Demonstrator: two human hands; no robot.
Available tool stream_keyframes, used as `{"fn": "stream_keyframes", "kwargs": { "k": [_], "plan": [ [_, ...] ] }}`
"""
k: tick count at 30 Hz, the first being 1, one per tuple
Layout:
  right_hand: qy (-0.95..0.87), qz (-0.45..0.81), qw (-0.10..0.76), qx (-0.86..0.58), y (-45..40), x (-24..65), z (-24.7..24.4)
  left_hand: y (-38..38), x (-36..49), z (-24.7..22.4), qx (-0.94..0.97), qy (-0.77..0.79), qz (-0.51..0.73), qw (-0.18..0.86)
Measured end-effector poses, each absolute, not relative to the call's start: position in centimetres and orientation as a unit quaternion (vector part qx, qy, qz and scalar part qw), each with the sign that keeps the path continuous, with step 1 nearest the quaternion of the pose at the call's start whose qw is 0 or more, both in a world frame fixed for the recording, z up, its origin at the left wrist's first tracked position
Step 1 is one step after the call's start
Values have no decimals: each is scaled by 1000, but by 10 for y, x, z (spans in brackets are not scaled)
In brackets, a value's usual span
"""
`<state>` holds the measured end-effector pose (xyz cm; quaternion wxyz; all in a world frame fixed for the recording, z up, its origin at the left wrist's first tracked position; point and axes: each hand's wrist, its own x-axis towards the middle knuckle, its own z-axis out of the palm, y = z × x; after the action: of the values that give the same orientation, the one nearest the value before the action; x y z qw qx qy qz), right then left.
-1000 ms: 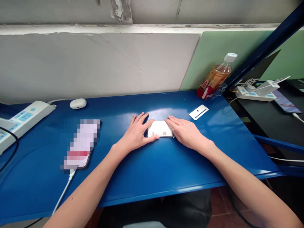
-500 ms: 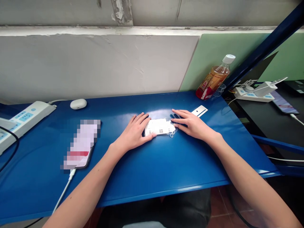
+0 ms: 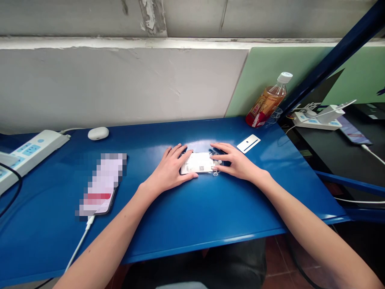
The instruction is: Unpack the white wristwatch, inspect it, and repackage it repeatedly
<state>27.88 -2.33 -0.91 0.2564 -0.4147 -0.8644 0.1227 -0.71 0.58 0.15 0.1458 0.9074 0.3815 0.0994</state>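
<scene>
A flat white packet with a printed label and a square code lies on the blue table, wrapped partly in clear plastic. At its right end is a small beaded chain. My left hand rests at the packet's left end, fingers spread, the thumb along the near side and the index finger on the far edge. Over the right end reaches my right hand, its fingers apart and touching the plastic, which they partly cover. Beyond that hand lies a white card with a dark stripe.
A phone with a charging cable lies to the left, with a white earbud case behind it. At far left is a power strip. A drink bottle leans at the back right beside a blue metal post.
My right hand has moved left, onto the packet's right end, uncovering more of the white card. My left thumb has slid off the label to the near edge. The view has shifted slightly.
</scene>
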Motion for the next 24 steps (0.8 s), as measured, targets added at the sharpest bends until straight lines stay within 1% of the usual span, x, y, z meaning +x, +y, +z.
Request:
{"fn": "stream_keyframes", "kwargs": {
  "k": [4,7,15,24],
  "plan": [
    [-852,147,284,-414,-26,272,-11,7,-8,0,905,388,101,141],
    [-855,146,284,-409,-26,271,-9,7,-8,1,905,389,97,141],
    [-882,61,229,-407,-22,290,9,8,-7,5,899,402,105,141],
    [-860,149,158,-462,-23,313,20,8,-7,4,898,403,107,140]
  ]
}}
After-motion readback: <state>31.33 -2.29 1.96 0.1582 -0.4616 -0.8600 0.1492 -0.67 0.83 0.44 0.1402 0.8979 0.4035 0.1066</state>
